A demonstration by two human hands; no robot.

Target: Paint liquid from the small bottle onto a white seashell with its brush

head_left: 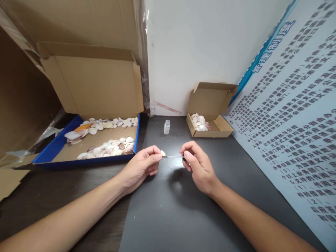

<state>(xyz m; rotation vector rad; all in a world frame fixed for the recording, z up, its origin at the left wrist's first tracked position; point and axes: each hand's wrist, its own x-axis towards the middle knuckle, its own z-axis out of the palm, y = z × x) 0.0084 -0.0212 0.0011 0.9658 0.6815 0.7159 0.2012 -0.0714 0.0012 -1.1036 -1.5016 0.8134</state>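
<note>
Above gray mat (157, 220), left hand (144, 161) pinches shell (163, 153); right hand (198, 164) pinches thin brush (175, 157), lying sideways, tip beside shell.

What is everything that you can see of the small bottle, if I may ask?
The small bottle looks like clear glass or plastic, with a narrower neck and pale markings on its body, too small to read. No cap shows on its mouth. It stands upright on the dark grey surface, beyond the left hand and right hand, and left of the small cardboard box. Neither hand touches it; how full it is cannot be told.
</note>
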